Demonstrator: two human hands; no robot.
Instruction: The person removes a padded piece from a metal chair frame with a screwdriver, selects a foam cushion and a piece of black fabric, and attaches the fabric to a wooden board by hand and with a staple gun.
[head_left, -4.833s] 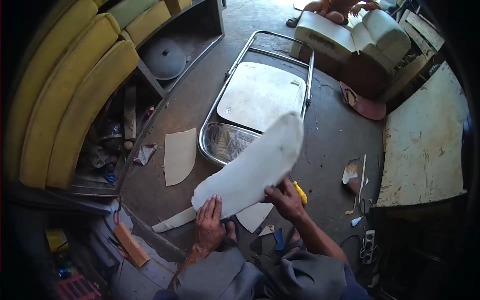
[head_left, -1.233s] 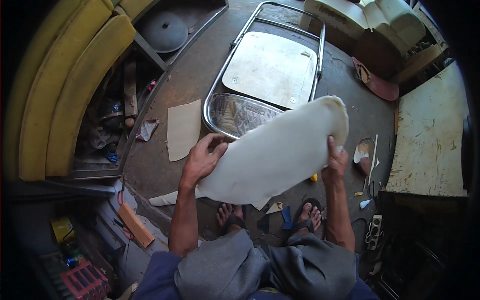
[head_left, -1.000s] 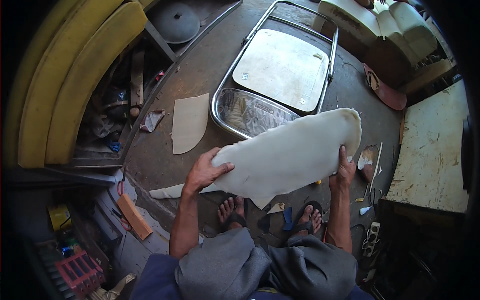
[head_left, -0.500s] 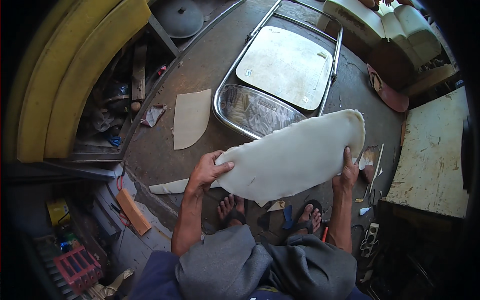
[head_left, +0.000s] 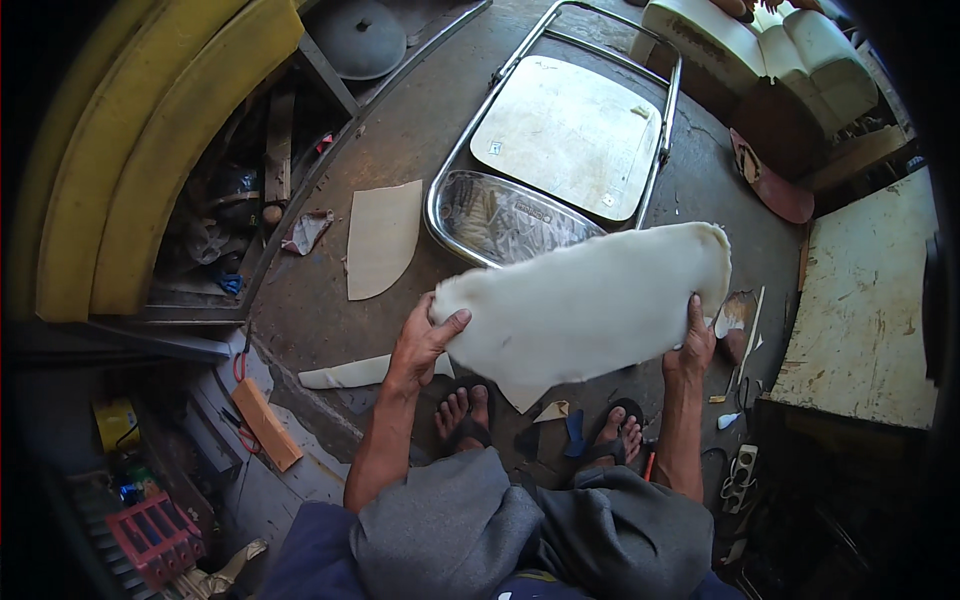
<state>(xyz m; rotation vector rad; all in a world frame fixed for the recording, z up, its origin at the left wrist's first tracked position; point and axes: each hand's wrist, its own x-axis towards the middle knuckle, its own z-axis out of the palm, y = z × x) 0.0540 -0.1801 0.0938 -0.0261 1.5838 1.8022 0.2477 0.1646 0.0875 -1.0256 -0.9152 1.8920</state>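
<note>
My left hand [head_left: 425, 340] grips the left end of a cream padded panel [head_left: 585, 305], thumb on top. My right hand [head_left: 693, 340] holds its right end the same way, thumb up along the edge. The panel is long, with rounded corners and a slightly ragged far edge, and hangs above the floor in front of my feet. Beyond it lies a chrome folding chair frame [head_left: 447, 165] with a pale seat panel [head_left: 570, 135] and a clear-plastic-covered back panel [head_left: 505, 215]. The fingers under the panel are hidden.
A cream offcut [head_left: 385, 240] lies left of the chair, and a narrow strip [head_left: 345, 374] near my left forearm. An orange block [head_left: 266, 424] sits at the left. A worn board [head_left: 865, 310] stands at right, above a power strip [head_left: 740, 478]. Yellow curved pads [head_left: 190, 130] fill the upper left.
The panel's left end has risen a little and tilted with my left hand. More of a pointed cream piece shows below its near edge. My right hand has hardly moved.
</note>
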